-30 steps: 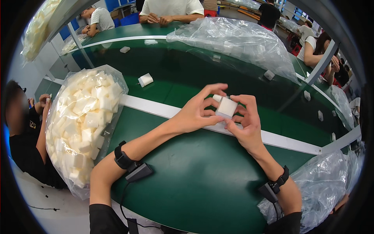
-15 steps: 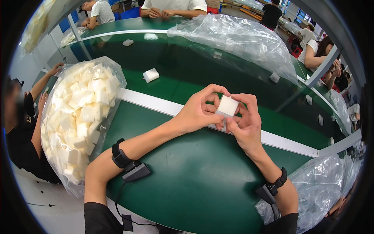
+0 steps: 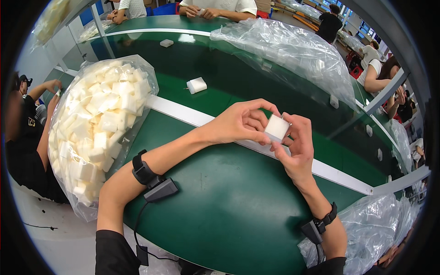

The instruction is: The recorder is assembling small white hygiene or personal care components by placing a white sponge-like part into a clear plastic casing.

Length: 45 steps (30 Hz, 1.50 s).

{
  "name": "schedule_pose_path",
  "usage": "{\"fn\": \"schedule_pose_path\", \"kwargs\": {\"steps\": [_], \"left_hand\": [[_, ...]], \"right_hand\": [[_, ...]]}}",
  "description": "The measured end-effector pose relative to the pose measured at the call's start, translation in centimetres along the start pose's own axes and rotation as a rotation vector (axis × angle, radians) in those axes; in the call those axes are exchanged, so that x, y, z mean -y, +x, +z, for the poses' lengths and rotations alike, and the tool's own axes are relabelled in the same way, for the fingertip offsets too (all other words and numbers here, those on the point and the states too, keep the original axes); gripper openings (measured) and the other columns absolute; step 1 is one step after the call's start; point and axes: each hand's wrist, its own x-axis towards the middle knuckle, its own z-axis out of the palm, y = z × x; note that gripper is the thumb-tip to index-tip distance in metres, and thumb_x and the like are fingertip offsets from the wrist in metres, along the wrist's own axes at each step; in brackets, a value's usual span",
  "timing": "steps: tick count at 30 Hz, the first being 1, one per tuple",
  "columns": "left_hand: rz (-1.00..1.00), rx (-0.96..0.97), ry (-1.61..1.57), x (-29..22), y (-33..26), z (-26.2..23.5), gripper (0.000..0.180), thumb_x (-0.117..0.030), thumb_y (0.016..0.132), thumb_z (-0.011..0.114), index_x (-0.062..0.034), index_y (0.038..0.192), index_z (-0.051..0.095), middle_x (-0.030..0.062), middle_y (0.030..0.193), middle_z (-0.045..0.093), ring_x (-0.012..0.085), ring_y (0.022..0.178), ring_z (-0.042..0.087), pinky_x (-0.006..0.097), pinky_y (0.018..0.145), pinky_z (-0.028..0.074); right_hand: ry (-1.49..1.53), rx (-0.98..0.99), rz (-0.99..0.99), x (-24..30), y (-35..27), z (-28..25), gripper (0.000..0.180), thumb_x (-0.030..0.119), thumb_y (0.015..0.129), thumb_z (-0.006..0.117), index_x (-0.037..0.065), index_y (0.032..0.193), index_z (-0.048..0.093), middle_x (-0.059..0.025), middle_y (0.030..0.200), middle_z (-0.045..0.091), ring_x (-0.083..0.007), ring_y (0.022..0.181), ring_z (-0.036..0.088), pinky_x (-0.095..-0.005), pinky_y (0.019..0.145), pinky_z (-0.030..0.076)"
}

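Observation:
Between my two hands, above the white rail, is a white block-shaped plug charger [image 3: 277, 127] with a greyish lower side. My left hand [image 3: 242, 122] pinches its left side, thumb low and index finger arched over the top corner. On the other side, my right hand [image 3: 299, 145] has its thumb near the lower edge and its curled fingers against the right side. A thin metal pin seems to show by the right fingertips. Another white plug charger [image 3: 197, 85] lies beyond on the green belt, its pins pointing left.
A clear bag [image 3: 98, 123] full of white blocks stands at my left. The white rail [image 3: 183, 113] separates the green table [image 3: 215, 197] from the belt. Plastic sheeting [image 3: 284, 43] lies at the back, and more plastic [image 3: 371, 224] sits right. Several people work around the line.
The view has shifted slightly. In my fingers the charger has turned a little, and its greyish side shows differently. Both hands keep hold of it.

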Motion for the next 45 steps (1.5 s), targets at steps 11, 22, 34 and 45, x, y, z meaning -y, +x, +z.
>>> {"fn": "schedule_pose_path", "kwargs": {"steps": [11, 22, 34, 45], "left_hand": [[-0.049, -0.007, 0.123, -0.4, -0.6, -0.6, 0.055, -0.001, 0.077, 0.083, -0.0032, 0.125, 0.056, 0.0061, 0.09, 0.069, 0.0061, 0.082, 0.065, 0.019, 0.074, 0.052], [-0.004, -0.028, 0.056, 0.6, -0.2, -1.2, 0.057, 0.003, 0.08, 0.079, -0.0004, 0.132, 0.055, 0.01, 0.092, 0.072, 0.0083, 0.083, 0.069, 0.02, 0.076, 0.054], [0.335, -0.637, 0.857, 1.6, -1.4, -3.0, 0.061, -0.007, 0.082, 0.075, -0.0091, 0.139, 0.052, 0.0098, 0.125, 0.059, 0.0252, 0.107, 0.06, 0.038, 0.096, 0.046], [0.208, -0.775, 1.461, 6.2, -3.7, -12.4, 0.046, -0.037, 0.076, 0.084, -0.0043, 0.104, 0.068, 0.0122, 0.1, 0.065, 0.0304, 0.091, 0.062, 0.041, 0.077, 0.051]], "right_hand": [[-0.198, 0.068, -0.059, 0.1, 0.2, -0.4, 0.055, -0.005, 0.081, 0.076, -0.001, 0.133, 0.058, -0.0117, 0.121, 0.049, -0.0137, 0.087, 0.063, -0.0248, 0.07, 0.061], [0.047, 0.08, 0.117, -0.6, 0.7, -0.5, 0.06, -0.011, 0.082, 0.07, -0.004, 0.138, 0.051, -0.0132, 0.127, 0.045, -0.015, 0.092, 0.061, -0.03, 0.072, 0.063], [-0.414, 0.069, 0.101, 0.0, 0.5, 0.0, 0.07, -0.008, 0.083, 0.074, 0.0, 0.146, 0.044, -0.0159, 0.147, 0.039, -0.0181, 0.096, 0.064, -0.0251, 0.073, 0.056], [-0.855, 0.885, 0.557, 19.3, -5.4, -5.7, 0.031, 0.026, 0.098, 0.061, -0.003, 0.096, 0.053, -0.0207, 0.093, 0.063, -0.0418, 0.091, 0.062, -0.0473, 0.077, 0.051]]}}
